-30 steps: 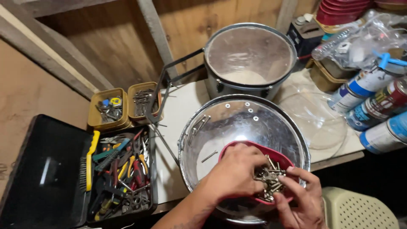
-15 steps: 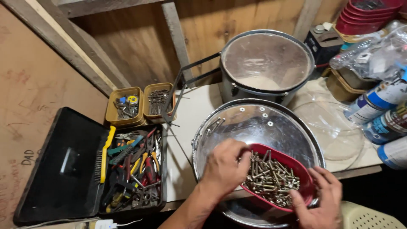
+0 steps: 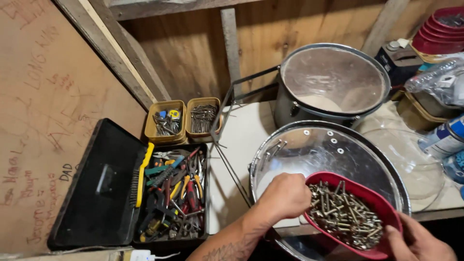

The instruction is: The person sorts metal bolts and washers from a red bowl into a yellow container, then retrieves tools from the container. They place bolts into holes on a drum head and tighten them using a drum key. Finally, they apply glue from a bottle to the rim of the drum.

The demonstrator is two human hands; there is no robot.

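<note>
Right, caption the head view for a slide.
Left hand and right hand grip a red plastic bowl of metal screws over a large shiny steel basin.

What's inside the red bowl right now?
The red bowl holds a heap of metal screws and bolts, piled near the rim. The left hand rests at its edge. The bowl's bottom is covered by the heap.

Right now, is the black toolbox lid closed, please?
No, the black toolbox lies open, its lid flat to the left and tools showing inside.
</note>
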